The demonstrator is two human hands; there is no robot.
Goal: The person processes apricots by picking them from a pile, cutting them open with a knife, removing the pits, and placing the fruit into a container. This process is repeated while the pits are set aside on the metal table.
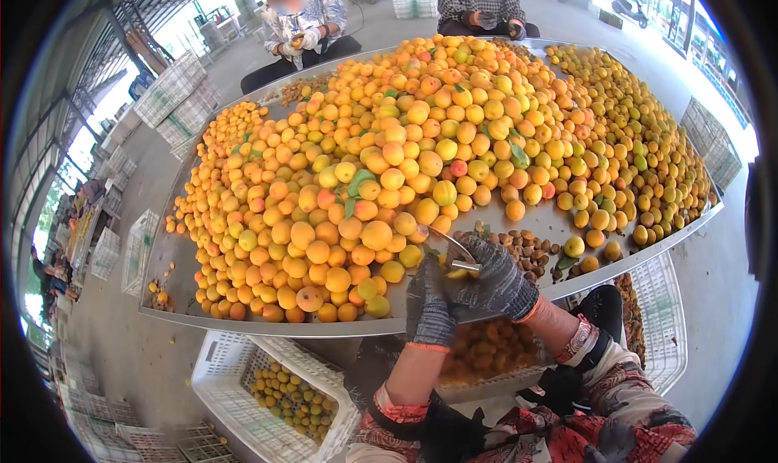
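Note:
Both my hands wear grey knit gloves with orange cuffs and meet at the near edge of a metal table heaped with apricots (376,235). My right hand (501,278) is closed around a small knife (465,265) whose curved blade points up and left. My left hand (429,305) is closed on an apricot (458,274); only a yellow part of it shows between the gloves, beside the knife. Brown apricot pits (528,254) lie on the table just beyond my right hand.
Below the table's near edge, a white crate (223,357) holds greenish-yellow fruit, and another crate (660,309) stands at the right. Halved apricots (490,349) fill a container under my forearms. Two people (304,25) (480,9) sit across the table. Stacked crates (174,94) stand at left.

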